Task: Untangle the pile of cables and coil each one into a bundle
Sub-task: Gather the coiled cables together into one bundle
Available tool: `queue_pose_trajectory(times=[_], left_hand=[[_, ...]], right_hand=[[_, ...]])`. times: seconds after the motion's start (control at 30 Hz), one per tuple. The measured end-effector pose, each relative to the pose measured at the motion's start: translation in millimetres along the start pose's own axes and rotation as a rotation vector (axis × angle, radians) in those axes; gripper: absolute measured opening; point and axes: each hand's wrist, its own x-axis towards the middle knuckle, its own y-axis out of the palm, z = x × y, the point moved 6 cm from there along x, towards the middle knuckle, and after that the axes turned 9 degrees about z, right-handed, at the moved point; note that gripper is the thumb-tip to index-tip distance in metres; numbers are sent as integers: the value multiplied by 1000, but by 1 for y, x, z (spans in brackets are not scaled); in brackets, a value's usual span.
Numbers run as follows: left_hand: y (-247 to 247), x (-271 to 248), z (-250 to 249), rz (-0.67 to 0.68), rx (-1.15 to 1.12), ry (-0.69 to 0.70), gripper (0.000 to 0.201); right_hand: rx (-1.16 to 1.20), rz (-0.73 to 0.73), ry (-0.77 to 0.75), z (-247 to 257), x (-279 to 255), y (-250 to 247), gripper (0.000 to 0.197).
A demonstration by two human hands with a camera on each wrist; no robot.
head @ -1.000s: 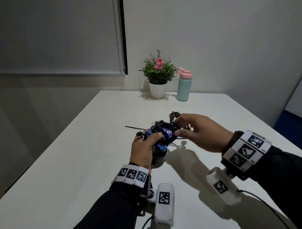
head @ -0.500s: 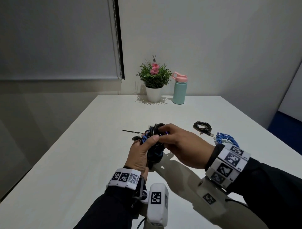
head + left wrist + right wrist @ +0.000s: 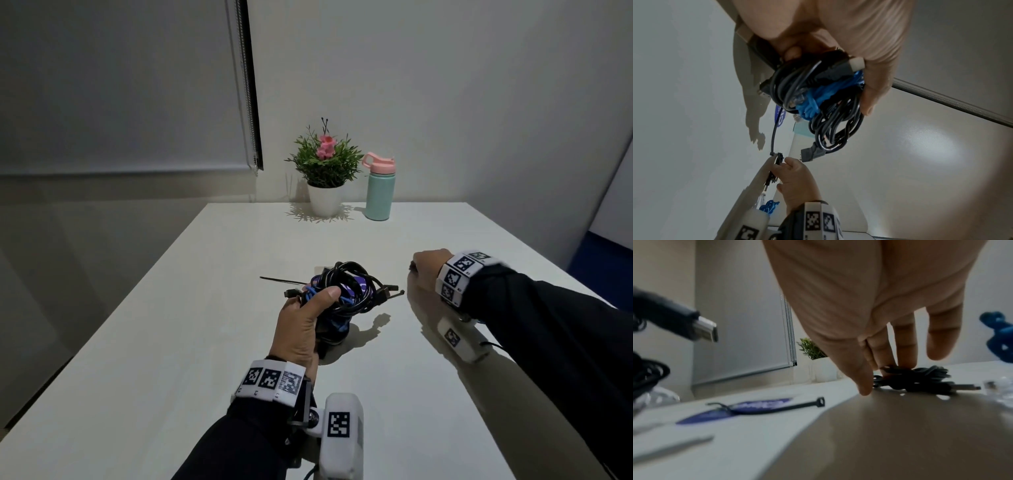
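My left hand (image 3: 325,301) grips a tangled pile of black and blue cables (image 3: 346,291) just above the white table (image 3: 191,342); its thumb lies across the top. In the left wrist view my left hand (image 3: 828,81) wraps its fingers round the tangled pile (image 3: 818,97), and a USB plug (image 3: 812,152) hangs free. My right hand (image 3: 416,267) is at the right, down on the table. In the right wrist view my right hand (image 3: 879,378) pinches a small black coiled cable (image 3: 920,378) lying there. A blue coiled cable (image 3: 999,337) lies beside it.
A black zip tie (image 3: 777,407) lies on a purple-printed packet (image 3: 748,407) between my hands; another zip tie (image 3: 281,281) lies left of the pile. A potted plant (image 3: 325,171) and a teal bottle (image 3: 378,192) stand at the table's far edge.
My right hand has let go of the tangled pile and moved right, down onto the small black coiled cable. My left hand still holds the pile.
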Motion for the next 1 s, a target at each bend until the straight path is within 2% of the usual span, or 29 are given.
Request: queue_pose_trajectory(times=[0.07,0.13,0.2,0.3,0.4,0.5,0.6,0.7,0.8,0.9,1.0], left_hand=[[-1,1,0,-3,2,4,71],[-2,1,1,-6,-3,8,70],[-3,1,1,-11,-7,15,66],[-4,2,0,-31,-17,18,53],[-5,1,0,-82,-43,7,52],[-1,-2,-2,-80,-57,9,41],[4,-3,-4,-27,-46,22,32],[7,-4,-5,0,-66,27,40],[9,-5,-6,1,-51,42,60],[10,-5,-7,35,-12,45,52],[8,-5,-5,49,-14,23,43]], right_hand=[[-19,21,19,4,0,4,19],[-6,31,20,10,-6,2,25],[97,10,-18,16,-23,-11,27],[370,-172,-144,28,-64,-47,22],[609,-365,-409,55,-123,-67,21],[543,-425,-611,91,-163,-55,26],[432,-467,-627,111,-170,-43,29],[446,-459,-646,115,-170,-42,33],[387,-452,-723,125,-177,-39,31],[344,-449,-833,132,-185,-39,26],[405,-354,-870,126,-185,-39,26]])
